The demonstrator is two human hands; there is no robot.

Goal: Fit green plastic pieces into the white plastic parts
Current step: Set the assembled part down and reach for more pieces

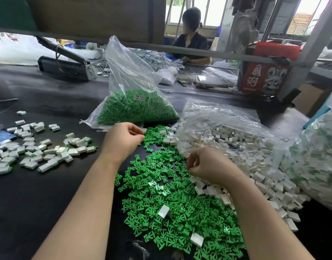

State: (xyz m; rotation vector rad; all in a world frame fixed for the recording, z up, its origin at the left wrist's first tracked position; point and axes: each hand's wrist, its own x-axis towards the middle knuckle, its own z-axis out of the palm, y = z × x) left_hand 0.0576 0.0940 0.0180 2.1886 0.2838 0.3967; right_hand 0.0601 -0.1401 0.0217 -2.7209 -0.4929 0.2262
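Note:
A wide pile of loose green plastic pieces point(180, 209) covers the black table in front of me. White plastic parts point(255, 166) spill from an open clear bag on the right, and a few lie among the green ones. My left hand point(124, 139) is at the far edge of the green pile, thumb and curled fingers pinching a green piece there. My right hand point(208, 166) hovers where the green and white piles meet, its fingers curled inward. Whether it holds anything is hidden. Assembled white parts with green ends point(39, 151) lie scattered at the left.
A clear bag of green pieces point(137, 107) stands behind the pile. Another bag of assembled parts point(319, 162) sits at the far right. A grey machine point(67, 66) and a red box point(262, 79) are at the back. A person point(191, 38) works across the table.

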